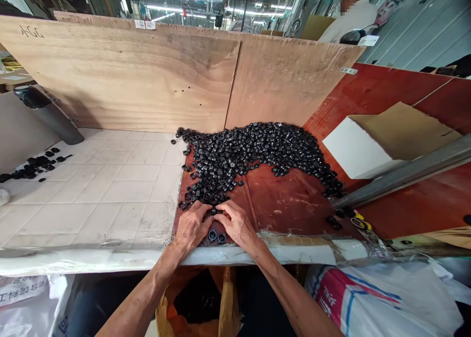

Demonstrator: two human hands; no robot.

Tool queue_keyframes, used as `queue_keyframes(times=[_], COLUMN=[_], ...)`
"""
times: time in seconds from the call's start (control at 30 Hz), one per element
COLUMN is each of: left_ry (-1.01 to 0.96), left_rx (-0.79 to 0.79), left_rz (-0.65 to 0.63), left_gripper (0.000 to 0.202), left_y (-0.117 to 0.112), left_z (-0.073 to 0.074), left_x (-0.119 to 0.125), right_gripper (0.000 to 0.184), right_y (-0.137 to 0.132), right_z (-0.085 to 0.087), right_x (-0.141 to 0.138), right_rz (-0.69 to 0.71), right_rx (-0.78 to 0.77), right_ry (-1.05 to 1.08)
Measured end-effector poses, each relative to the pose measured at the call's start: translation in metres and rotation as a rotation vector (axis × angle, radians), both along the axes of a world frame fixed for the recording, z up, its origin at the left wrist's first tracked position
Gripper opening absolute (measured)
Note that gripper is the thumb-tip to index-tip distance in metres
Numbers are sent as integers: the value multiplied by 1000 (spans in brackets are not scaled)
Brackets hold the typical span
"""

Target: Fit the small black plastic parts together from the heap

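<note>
A large heap of small black plastic rings and caps (253, 153) spreads across a red-brown board (290, 199), trailing down towards me. My left hand (192, 224) and my right hand (235, 222) lie palm down at the heap's near end, with fingers apart and fingertips almost meeting on the black pieces. Neither hand visibly holds a piece, though the fingers hide some. Just below the fingertips, two separate black pieces (217, 237) sit on the board near its front edge.
Plywood panels (121, 67) stand behind the heap. A white tiled surface (110, 190) lies to the left, with more black pieces (33, 165) at its far edge. A metal bar (405, 175) crosses the right side. An orange bag (198, 298) and white sack (382, 298) sit below; a person (349, 20) stands beyond.
</note>
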State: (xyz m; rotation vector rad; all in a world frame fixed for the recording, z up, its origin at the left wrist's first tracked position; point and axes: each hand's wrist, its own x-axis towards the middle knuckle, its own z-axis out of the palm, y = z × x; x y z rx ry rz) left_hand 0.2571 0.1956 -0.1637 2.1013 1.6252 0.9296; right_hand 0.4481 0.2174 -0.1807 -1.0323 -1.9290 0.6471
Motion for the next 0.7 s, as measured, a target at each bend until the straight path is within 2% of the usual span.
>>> queue_keyframes(times=[0.17,0.33,0.47,0.57,0.7], left_ry=[-206,-555,-841,-899,-902], left_rx=[-64,-315,-399,-431,-445], left_rz=[-39,-81,-87,-95,-108], left_gripper=[15,18,23,28,28], left_y=[-1,-1,2,2,1], left_z=[4,2,6,13,16], left_x=[-4,-4,-6,-9,-9], right_gripper=[24,22,20,15,13], right_y=[-4,-4,-4,-5,-7], right_z=[13,16,13,14,17], right_x=[2,3,1,0,-1], right_rz=[84,109,96,56,88], right_rx=[-71,-171,-228,-234,-150], right_ry=[20,168,278,338,326])
